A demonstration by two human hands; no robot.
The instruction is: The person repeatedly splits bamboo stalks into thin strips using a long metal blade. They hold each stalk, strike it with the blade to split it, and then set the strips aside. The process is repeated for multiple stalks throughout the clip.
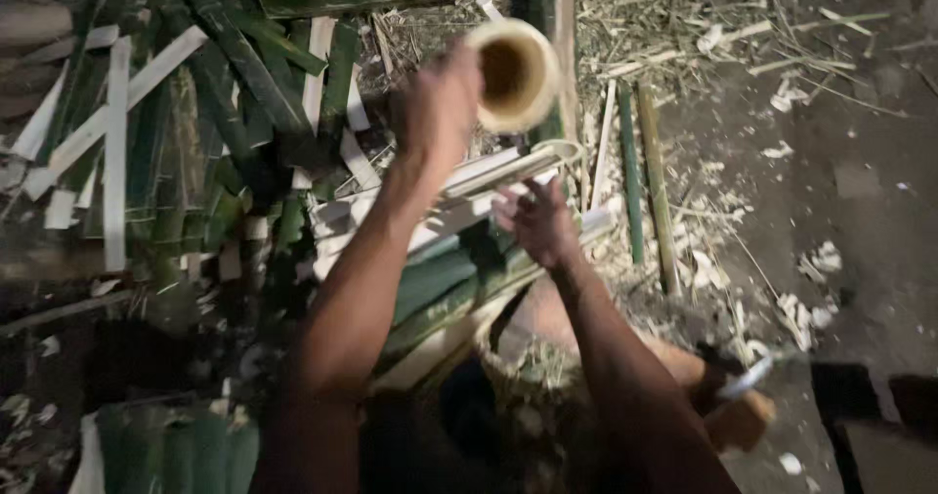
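Head view looks down on the left hand (440, 103) raised and wrapped around a hollow bamboo tube (515, 74), whose pale open end faces the camera just right of the knuckles. Below it and slightly right, the right hand (539, 222) rests with fingers loosely curled on split bamboo strips (489, 176), but the blur hides whether it grips them. Left of both hands lies a pile of green and white slats (166, 142).

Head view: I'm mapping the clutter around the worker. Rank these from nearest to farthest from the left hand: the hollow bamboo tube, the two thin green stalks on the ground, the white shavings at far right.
1. Hollow bamboo tube: gripped in the left hand.
2. Thin green stalks: on the ground, to the right.
3. White shavings: far right on the dirt.
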